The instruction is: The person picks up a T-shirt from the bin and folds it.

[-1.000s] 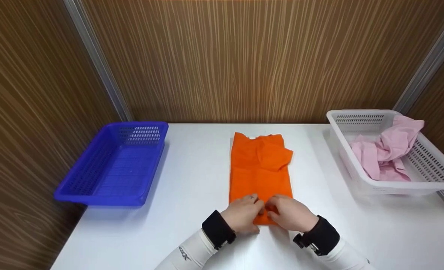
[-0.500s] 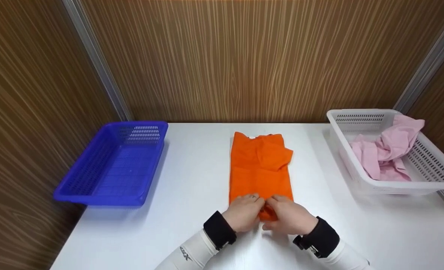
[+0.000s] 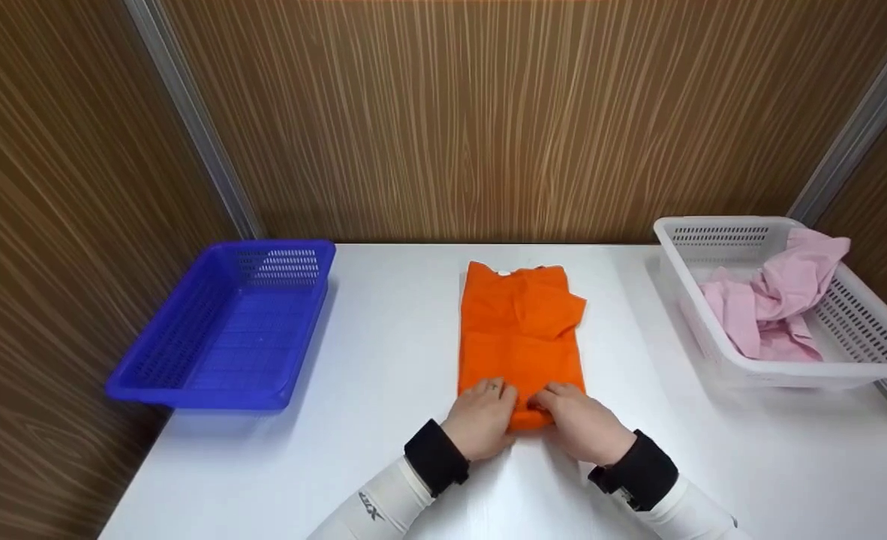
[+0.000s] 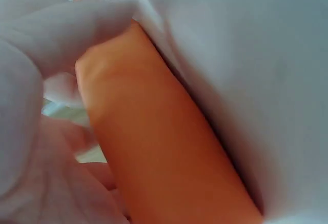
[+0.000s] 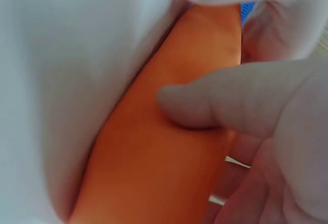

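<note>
An orange shirt (image 3: 515,352) lies lengthwise on the table, its collar at the far end and a short sleeve jutting out on the right. The near end is turned up into a thick roll (image 3: 531,418). My left hand (image 3: 481,416) grips this roll on its left side, its thumb at the roll's end in the left wrist view. On the right side my right hand (image 3: 582,422) grips the same roll. In the right wrist view its thumb (image 5: 189,106) presses on the orange cloth, with the fingers partly hidden behind it.
At the left stands a blue plastic basket (image 3: 286,367) with nothing in it. A white basket (image 3: 695,304) on the right holds a crumpled pink cloth (image 3: 777,292). Wood-patterned panels (image 3: 443,127) enclose the white table (image 3: 391,322) at the back and sides.
The near end of the shirt has been rolled up, away from me, so the shirt is slightly shorter. Both hands have shifted a little forward with it; the baskets stay in place.
</note>
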Motion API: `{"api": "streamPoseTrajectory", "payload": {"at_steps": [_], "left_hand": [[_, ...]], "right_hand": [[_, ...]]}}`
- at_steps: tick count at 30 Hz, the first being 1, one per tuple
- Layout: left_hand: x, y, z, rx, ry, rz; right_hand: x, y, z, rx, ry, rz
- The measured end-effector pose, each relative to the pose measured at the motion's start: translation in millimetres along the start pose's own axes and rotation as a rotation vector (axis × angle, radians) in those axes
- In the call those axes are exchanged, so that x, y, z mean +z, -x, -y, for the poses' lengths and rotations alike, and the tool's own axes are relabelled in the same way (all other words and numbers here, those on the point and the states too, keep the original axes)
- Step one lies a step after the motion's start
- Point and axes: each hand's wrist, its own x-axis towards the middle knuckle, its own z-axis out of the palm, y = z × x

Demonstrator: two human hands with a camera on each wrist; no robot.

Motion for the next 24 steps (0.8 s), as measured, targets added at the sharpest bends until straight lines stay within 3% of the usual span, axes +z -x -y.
{"api": "streamPoseTrajectory", "payload": {"at_steps": [4, 7, 13, 18, 24], "left_hand": [[-4.8, 1.2, 6.4, -0.078, -0.078, 0.016], [-11.8, 2.2, 11.1, -0.091, -0.092, 0.026], [-36.0, 10.1, 16.2, -0.082, 0.012, 0.088], [-62.7, 20.8, 20.9, -0.022, 0.178, 0.138], [-96.0, 34.3, 28.7, 0.142, 0.354, 0.223]], "right_hand": [[-5.3, 1.9, -1.0, 0.081, 0.07, 0.008], [-12.0, 3.3, -2.5, 0.14, 0.102, 0.036], [-35.7, 7.5, -6.2, 0.116, 0.024, 0.127], [-67.7, 15.2, -8.8, 0.042, -0.148, 0.235], [-104.3, 30.1, -10.3, -0.039, -0.346, 0.314]]}}
